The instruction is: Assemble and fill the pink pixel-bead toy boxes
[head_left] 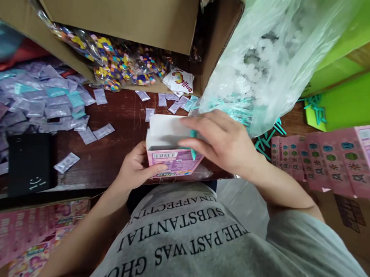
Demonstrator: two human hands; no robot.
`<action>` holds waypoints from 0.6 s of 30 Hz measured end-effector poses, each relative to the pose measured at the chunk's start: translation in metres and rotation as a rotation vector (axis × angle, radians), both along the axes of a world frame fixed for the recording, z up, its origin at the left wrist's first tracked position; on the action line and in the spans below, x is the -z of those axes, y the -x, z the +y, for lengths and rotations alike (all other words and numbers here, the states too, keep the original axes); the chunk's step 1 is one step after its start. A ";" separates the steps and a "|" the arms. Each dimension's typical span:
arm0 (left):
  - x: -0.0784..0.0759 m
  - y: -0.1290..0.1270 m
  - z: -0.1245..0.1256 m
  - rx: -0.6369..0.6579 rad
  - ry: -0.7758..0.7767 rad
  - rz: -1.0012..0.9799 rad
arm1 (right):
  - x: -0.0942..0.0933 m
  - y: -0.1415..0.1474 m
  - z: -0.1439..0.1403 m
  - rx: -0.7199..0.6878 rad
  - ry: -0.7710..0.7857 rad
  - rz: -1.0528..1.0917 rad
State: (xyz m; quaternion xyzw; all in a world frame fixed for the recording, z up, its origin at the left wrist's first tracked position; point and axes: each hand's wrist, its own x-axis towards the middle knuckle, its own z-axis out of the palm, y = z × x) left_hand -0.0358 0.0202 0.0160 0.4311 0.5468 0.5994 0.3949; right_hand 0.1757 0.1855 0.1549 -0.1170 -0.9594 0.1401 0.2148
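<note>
From the head view, the brown tabletop (120,122) is showing only a narrow bare strip in the middle, and it is being hemmed in on every side. A heap of lilac sachets (27,99) is crowding the left, with a black box (29,162) sitting near the front edge. A tilted cardboard carton (123,13) is spilling a bag of coloured tiles (123,63) along the far side. A clear plastic bag (265,55) is hanging over the right, and flat pink cartons (334,160) are lying fanned beyond it.

The small pink box (172,148) is standing open at the tabletop's near edge, against the person's grey shirt. The left hand (137,167) is gripping the box's near left corner, thumb across the barcode face. The right hand (225,141) is hovering over the open mouth, its fingers pinching a teal stick (192,144) that is pointing down into the box
</note>
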 end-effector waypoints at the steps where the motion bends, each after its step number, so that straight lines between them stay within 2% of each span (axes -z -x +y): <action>1: 0.000 -0.001 -0.001 -0.018 0.007 -0.001 | 0.003 -0.006 0.000 0.053 0.001 0.022; 3: 0.001 -0.003 -0.002 -0.033 0.018 -0.003 | 0.008 -0.016 0.000 0.115 0.008 0.029; 5: 0.002 -0.006 -0.001 -0.027 0.010 0.004 | 0.011 -0.023 0.000 0.100 0.054 -0.004; 10: 0.002 -0.014 0.006 0.034 0.002 0.017 | 0.003 -0.024 0.004 0.055 0.294 -0.113; 12: 0.001 -0.016 0.006 0.037 0.005 0.019 | -0.002 -0.026 0.006 0.047 0.343 -0.081; 14: -0.002 -0.018 0.004 -0.011 -0.016 0.033 | -0.002 -0.031 0.008 0.075 0.357 0.038; 16: -0.005 -0.020 0.002 -0.114 -0.067 0.061 | 0.009 -0.037 0.010 0.151 0.386 0.200; 18: -0.006 -0.023 0.001 -0.196 -0.112 0.084 | 0.034 -0.041 0.009 0.198 0.525 0.300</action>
